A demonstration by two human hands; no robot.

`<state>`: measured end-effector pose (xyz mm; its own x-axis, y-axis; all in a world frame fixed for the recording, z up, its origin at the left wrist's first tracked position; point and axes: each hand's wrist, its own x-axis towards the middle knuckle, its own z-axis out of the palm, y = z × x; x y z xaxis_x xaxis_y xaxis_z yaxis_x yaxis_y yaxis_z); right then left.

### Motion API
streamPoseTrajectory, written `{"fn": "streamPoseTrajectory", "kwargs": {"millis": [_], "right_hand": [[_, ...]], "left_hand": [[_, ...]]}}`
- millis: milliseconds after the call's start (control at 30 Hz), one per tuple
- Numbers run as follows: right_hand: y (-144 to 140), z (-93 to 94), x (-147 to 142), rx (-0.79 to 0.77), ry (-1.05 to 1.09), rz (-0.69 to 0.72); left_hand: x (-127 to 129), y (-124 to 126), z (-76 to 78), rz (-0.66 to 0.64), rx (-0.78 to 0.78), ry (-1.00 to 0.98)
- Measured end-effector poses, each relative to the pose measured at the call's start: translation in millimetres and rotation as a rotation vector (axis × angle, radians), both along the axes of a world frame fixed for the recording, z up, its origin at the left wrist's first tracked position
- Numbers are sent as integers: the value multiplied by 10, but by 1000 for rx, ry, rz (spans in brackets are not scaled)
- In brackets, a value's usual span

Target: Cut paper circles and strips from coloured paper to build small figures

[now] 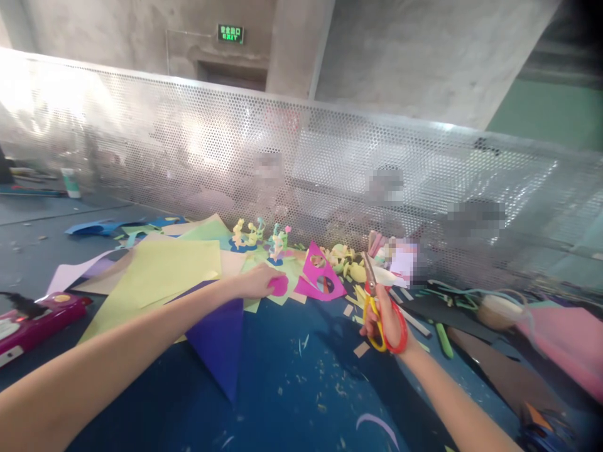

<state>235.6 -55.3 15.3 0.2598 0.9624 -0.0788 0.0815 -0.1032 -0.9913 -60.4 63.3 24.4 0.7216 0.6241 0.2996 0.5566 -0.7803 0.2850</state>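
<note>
My left hand (257,280) reaches forward over the paper pile and pinches a small round pink paper piece (279,285). Just right of it lies a pink triangular sheet with cut-out holes (316,274). My right hand (384,314) grips scissors (377,301) with red and yellow handles, blades pointing up and away, closed or nearly so. A purple sheet (217,342) lies under my left forearm, and a light green sheet (157,276) lies left of my left hand.
Blue table (292,389) strewn with paper scraps. Small paper figures (261,237) stand behind the sheets. A pink glue gun (32,320) lies at the left edge. A perforated metal screen (301,163) runs across the back. Dark and pink sheets (560,339) lie right.
</note>
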Motion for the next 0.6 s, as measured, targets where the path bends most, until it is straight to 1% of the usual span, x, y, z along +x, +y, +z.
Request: {"fn": "streamPoseTrajectory", "kwargs": {"millis": [133,300,367,400,467,600], "right_hand": [[24,-35,79,-2,53,24],[14,-38,121,8,119,51],[4,-34,125,2,142,67],[0,-34,129,-1,152,74],[-5,-44,141,-1,168,84],[4,-78,177,6,185,103]], "left_hand": [[1,3,-4,49,24,61],[55,34,-113,72,47,74],[60,36,-106,86,56,72],[49,37,-70,94,58,74],[-10,40,76,102,49,95],[-257,16,524,88,-45,212]]}}
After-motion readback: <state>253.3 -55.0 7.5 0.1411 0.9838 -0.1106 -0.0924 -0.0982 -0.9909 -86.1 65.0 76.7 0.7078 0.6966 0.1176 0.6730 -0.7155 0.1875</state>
